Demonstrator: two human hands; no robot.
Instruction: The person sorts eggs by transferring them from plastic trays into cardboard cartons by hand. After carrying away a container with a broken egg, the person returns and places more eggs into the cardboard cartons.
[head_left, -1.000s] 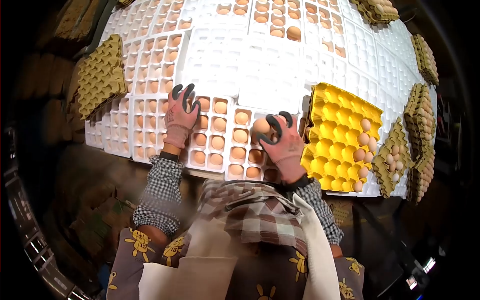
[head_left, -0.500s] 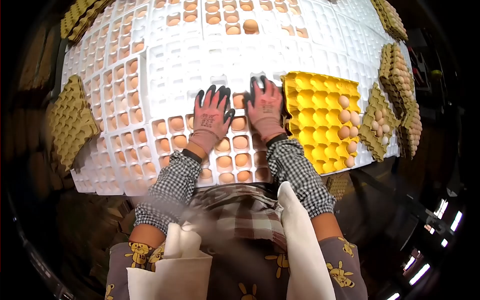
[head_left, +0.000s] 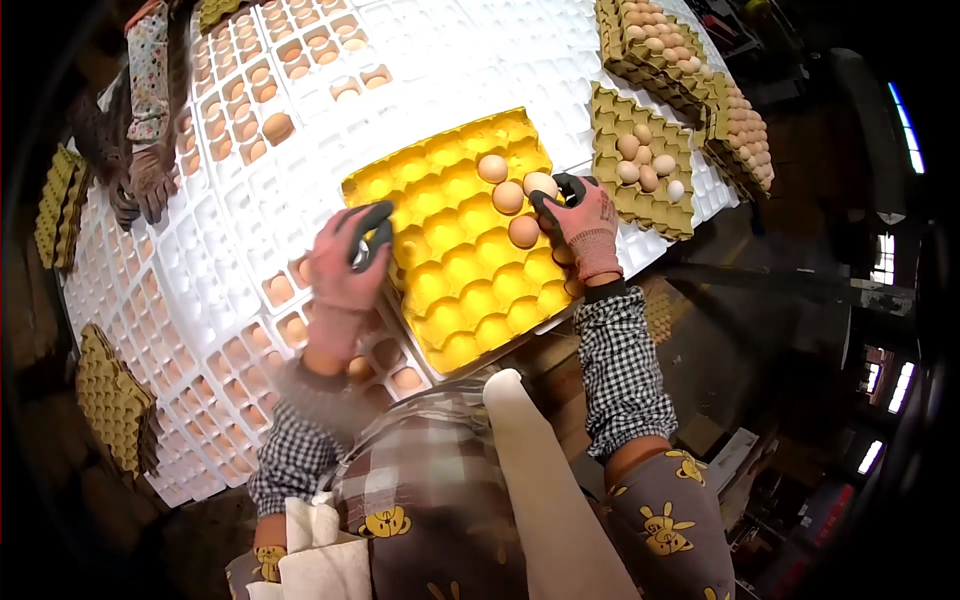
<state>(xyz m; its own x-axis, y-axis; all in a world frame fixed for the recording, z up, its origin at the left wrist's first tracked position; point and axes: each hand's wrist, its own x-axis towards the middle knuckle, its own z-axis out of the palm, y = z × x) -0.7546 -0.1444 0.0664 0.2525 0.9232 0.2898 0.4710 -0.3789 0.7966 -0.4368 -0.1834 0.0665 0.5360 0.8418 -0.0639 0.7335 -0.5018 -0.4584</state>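
Observation:
My left hand point(head_left: 350, 268), in a pink glove with dark fingertips, is curled beside the yellow tray's left edge, thumb and forefinger apart, slightly blurred. The yellow tray point(head_left: 462, 245) lies at a slant over the white trays, most of its cups bare. My right hand point(head_left: 585, 225) is at its right edge, with thumb and forefinger closed round a pale egg point(head_left: 540, 186). Three brown eggs, one of them the lowest egg point(head_left: 523, 232), lie just left of that hand. Another egg is partly hidden under the hand.
White trays point(head_left: 205, 255) with many eggs spread across the table. One larger egg point(head_left: 278, 128) sits at upper left. A pulp tray point(head_left: 645, 200) with several eggs and stacked egg trays point(head_left: 745, 130) stand at right. Another person's gloved hands point(head_left: 150, 185) are at left, near more pulp trays point(head_left: 110, 400).
The view has swung right. Both hands left the white trays; the right hand is now at the eggs on the yellow tray, the left at its other edge. Another person's hands have come into view.

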